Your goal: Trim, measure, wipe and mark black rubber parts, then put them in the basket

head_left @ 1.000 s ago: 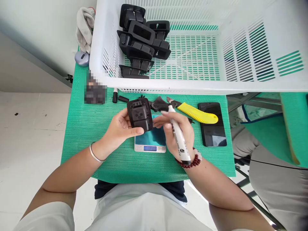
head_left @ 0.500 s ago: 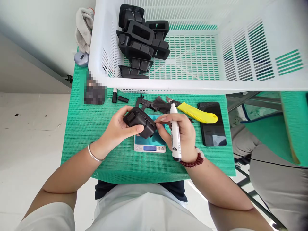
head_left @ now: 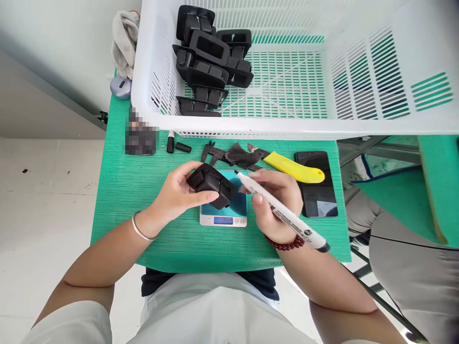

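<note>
My left hand (head_left: 179,191) grips a black molded plastic part (head_left: 211,184) between thumb and fingers, tilted above a small digital scale (head_left: 208,220). In my right hand (head_left: 279,200) is a white marker (head_left: 283,212), uncapped, its dark tip pointing up and left towards the part. A small gap lies between the tip and the part. Behind the hands, a black caliper (head_left: 217,152) and a dark cloth scrap (head_left: 242,155) lie on the green mat, beside a yellow-handled utility knife (head_left: 292,166).
A white plastic basket (head_left: 287,126) with several black parts (head_left: 210,48) spans the back. A black phone (head_left: 319,205) lies at right under the knife's handle. A second marker (head_left: 170,143) and a black cap (head_left: 183,147) rest at left. Another person's leg (head_left: 398,267) shows at right.
The marker has swung from nearly upright to slanted, its tip now towards the part. My right fingers have left the part's edge. The part has turned slightly in my left hand.
</note>
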Demonstrator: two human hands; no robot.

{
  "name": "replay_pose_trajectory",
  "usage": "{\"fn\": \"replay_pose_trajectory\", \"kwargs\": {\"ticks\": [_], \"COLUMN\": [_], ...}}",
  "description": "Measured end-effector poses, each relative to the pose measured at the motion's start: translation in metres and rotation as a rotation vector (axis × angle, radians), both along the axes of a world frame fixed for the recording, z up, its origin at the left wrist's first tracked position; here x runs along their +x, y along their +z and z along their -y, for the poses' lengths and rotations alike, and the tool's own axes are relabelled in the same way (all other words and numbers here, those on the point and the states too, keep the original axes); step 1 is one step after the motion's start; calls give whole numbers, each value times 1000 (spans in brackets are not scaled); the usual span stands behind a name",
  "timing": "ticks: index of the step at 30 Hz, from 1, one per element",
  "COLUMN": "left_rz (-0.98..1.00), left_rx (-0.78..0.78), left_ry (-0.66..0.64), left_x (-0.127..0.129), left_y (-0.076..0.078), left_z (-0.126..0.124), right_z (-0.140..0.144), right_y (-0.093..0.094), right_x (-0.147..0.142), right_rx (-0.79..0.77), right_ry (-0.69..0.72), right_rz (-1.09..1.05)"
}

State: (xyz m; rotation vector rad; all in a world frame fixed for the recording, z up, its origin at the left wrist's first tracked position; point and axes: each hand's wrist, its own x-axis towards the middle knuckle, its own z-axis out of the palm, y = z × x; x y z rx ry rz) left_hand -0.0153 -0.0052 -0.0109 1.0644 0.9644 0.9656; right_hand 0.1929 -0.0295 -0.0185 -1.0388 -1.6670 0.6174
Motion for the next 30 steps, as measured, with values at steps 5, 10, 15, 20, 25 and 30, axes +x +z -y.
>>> {"fn": "replay_pose_trajectory", "kwargs": {"ticks": [5,10,15,20,25,30], "left_rz": [-7,15,-3,-26,21,236], "left_rx": [-3,2,39,28,-18,-204], "left_ry": [3,-4,-16,-31,11,63], "left_x": [1,2,2,2,3,0], "left_y": [1,2,2,0,0,2], "left_z": [1,1,1,1,0,-1], "right_z": [2,0,-1,1,3,2], "right_y": [-3,0,5,0,-6,-6], "right_x": [-3,-5,-7,-5,-1,-2], "right_rx": [-20,-15,-18,-48,-93,-28], "right_ry": [89,101,104,34,-117,-186], "right_rz": [-29,9,39,57,47,5]}}
